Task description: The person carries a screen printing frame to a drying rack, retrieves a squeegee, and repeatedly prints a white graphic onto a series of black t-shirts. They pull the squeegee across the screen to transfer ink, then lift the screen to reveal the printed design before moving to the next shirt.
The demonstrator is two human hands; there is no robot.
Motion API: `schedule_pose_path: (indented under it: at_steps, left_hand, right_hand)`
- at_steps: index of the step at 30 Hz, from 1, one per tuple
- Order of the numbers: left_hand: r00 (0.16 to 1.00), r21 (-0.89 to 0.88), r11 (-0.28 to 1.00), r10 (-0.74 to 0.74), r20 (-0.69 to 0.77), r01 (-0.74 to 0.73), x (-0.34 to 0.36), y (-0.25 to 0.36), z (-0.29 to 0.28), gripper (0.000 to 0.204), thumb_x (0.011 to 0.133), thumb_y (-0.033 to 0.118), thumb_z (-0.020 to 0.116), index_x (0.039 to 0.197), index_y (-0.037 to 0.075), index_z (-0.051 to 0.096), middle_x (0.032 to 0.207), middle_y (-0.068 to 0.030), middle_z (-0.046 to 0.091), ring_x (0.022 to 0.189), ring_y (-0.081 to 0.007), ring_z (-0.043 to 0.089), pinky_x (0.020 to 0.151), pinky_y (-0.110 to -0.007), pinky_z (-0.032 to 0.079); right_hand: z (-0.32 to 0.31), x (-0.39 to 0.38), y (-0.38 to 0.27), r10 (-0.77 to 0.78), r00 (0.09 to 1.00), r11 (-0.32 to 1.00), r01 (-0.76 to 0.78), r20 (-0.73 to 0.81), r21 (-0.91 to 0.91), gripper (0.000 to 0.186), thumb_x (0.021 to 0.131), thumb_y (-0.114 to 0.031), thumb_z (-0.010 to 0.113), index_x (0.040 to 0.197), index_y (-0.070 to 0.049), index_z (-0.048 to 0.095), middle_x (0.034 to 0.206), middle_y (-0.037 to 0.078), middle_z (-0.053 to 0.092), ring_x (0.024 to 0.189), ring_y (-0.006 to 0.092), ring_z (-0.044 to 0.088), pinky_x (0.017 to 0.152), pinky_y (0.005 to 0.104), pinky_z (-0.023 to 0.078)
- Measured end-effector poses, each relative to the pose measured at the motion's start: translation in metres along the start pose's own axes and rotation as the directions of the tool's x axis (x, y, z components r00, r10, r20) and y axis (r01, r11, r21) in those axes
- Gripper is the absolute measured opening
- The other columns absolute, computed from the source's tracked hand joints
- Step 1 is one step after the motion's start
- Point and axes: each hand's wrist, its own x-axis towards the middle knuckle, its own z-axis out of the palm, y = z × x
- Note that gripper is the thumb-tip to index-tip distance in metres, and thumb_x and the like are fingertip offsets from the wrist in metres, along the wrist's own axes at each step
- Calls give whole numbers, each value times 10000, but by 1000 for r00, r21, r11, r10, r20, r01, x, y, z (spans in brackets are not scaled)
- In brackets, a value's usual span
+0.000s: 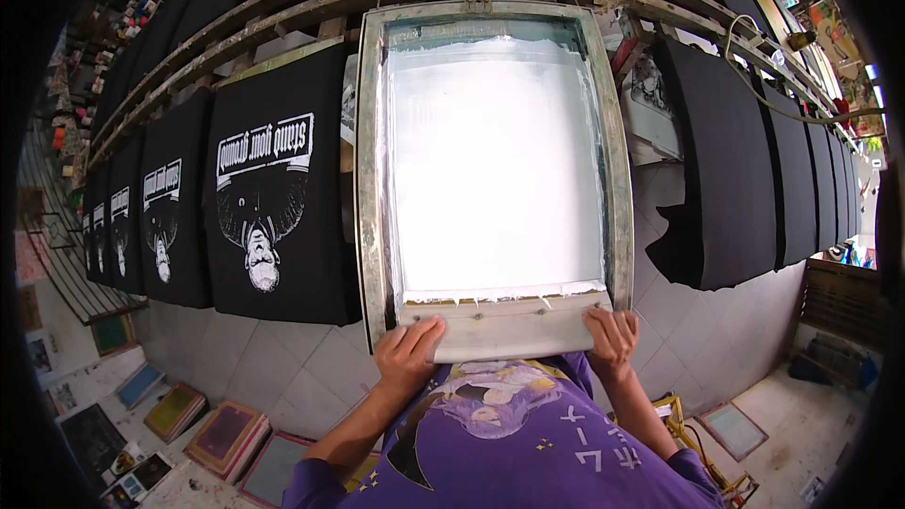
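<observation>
A wide, pale squeegee (515, 330) lies across the near end of a screen-printing frame (617, 160), close to my body. My left hand (408, 351) is closed round its left end, and my right hand (613, 339) grips the right end. White ink clings in ragged bits along the blade's far edge. Beyond it, the mesh (495, 170) is bright white with ink over most of its area, with thinner, bluish streaks at the far end. A metal hinge clamp (478, 0) sits at the frame's far edge. Whatever lies beneath the screen is hidden.
At left, black shirts (231, 269) with white prints lie on boards in a row. Plain black shirts (735, 188) lie at right. Wooden rails (311, 14) run behind the frame, and a cable (754, 85) hangs at far right. Several framed screens (226, 434) rest on the tiled floor.
</observation>
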Motion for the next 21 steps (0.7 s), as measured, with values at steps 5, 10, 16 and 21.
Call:
schedule_pose_path:
  at_steps: [5, 10, 16, 21]
  left_hand:
    - [995, 5, 1000, 19, -94, -19, 8, 0, 5, 370, 652, 44, 711, 1007, 110, 791, 1047, 18, 765, 728, -183, 618, 629, -318, 485]
    - [994, -89, 996, 30, 107, -20, 31, -8, -26, 446, 601, 72, 703, 1039, 108, 779, 1061, 9, 754, 818, -216, 638, 679, -352, 512]
    - [998, -32, 997, 66, -15, -67, -14, 0, -8, 415, 645, 133, 692, 1046, 110, 797, 1076, 10, 760, 820, -184, 644, 684, -335, 507]
    - [999, -9, 998, 54, -2, -54, 33, -16, -3, 382, 645, 94, 696, 1015, 127, 786, 995, 15, 755, 743, -205, 631, 660, -346, 512]
  right_hand:
    - [5, -7, -1, -1, 999, 1000, 0, -36, -17, 137, 757, -89, 654, 872, -66, 725, 898, 44, 717, 781, 213, 667, 780, 383, 479]
    - [-31, 40, -7, 16, 990, 1000, -18, 144, 16, 178, 723, -84, 653, 889, -83, 716, 897, 31, 697, 816, 210, 657, 848, 389, 454]
    - [-2, -13, -8, -13, 1000, 1000, 13, 19, 10, 172, 732, -73, 650, 887, -55, 723, 927, 40, 712, 792, 211, 666, 794, 378, 469]
    - [0, 37, 13, 2, 995, 998, -9, 97, 68, 151, 715, -42, 654, 854, -58, 712, 906, 68, 705, 776, 233, 664, 814, 395, 478]
